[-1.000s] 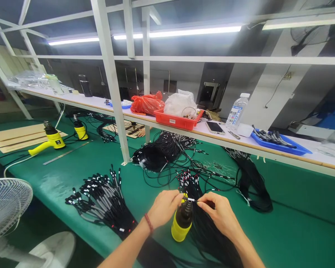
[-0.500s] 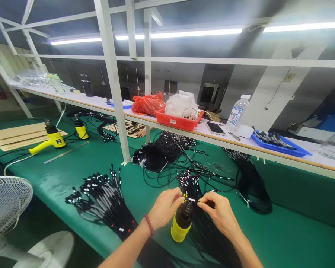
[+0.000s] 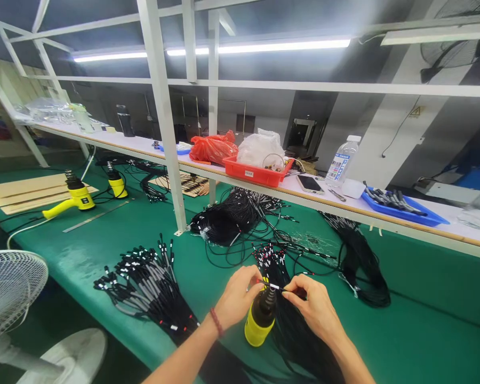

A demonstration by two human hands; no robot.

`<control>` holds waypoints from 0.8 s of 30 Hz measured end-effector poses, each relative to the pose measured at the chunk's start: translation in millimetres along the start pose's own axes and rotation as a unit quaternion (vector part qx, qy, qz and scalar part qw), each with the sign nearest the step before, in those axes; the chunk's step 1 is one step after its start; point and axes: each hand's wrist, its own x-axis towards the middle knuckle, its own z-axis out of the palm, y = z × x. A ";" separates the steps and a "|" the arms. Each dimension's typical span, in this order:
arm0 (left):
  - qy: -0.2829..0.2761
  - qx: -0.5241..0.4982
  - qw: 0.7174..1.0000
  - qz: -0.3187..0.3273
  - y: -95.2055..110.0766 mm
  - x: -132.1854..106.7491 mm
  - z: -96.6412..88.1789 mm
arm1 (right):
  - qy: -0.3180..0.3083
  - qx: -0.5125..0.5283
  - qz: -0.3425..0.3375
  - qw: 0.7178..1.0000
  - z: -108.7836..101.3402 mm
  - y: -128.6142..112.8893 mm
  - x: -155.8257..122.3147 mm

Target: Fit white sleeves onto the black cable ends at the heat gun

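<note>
The left hand (image 3: 238, 296) and right hand (image 3: 310, 309) face each other with fingers curled, pinching a thin black cable (image 3: 265, 284) that carries a white sleeve (image 3: 275, 287). The right hand grips between thumb and forefinger; the left's fingertips are too small in view to tell exactly which fingers hold. The sleeve sits close above the black nozzle of a yellow heat gun (image 3: 258, 330), which stands upright between the hands, nozzle up. A long bundle of black cables (image 3: 292, 341) runs beneath the right hand, its white-marked ends fanning out just ahead of it. Left of the left hand lies a fanned bundle of grey-sleeved cables (image 3: 148, 288). Well ahead of both hands are a coil of black cable (image 3: 220, 224) and, on a shelf, a red plastic tray (image 3: 248, 176).
</note>
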 end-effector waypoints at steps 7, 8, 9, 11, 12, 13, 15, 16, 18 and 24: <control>-0.031 0.052 0.998 -0.022 -2.1 2.5 0.7 | -0.039 0.008 -0.001 0.999 -3.5 -4.6 -3.6; -0.023 0.039 0.999 -0.018 -2.7 2.0 0.7 | -0.032 0.005 -0.002 0.999 -2.6 -4.9 -3.3; -0.013 0.024 1.000 -0.012 -3.2 1.2 0.6 | -0.023 0.003 -0.001 1.000 -1.5 -5.0 -2.9; 0.005 -0.001 1.000 0.002 -3.6 -0.5 0.3 | -0.008 0.001 0.004 1.000 0.0 -5.1 -2.2; 0.009 -0.003 1.000 0.006 -3.3 -1.1 0.0 | -0.006 0.002 0.006 1.000 0.3 -5.3 -2.0; 0.006 0.004 1.000 0.007 -2.6 -1.4 -0.3 | -0.008 0.004 0.008 1.000 0.1 -5.6 -2.1; -0.009 0.029 1.000 -0.004 -0.9 -0.9 -1.0 | -0.023 0.004 0.007 1.000 -1.4 -6.5 -3.0; -0.019 0.039 0.999 -0.011 -0.2 -0.3 -1.3 | -0.034 0.002 0.005 0.999 -2.3 -7.0 -3.7; -0.030 0.045 0.998 -0.021 0.5 1.1 -1.5 | -0.056 0.001 0.002 0.998 -3.8 -8.0 -5.4; -0.007 0.020 1.000 -0.005 -3.6 0.9 -0.8 | -0.033 -0.004 -0.014 0.999 -0.4 -9.6 -6.6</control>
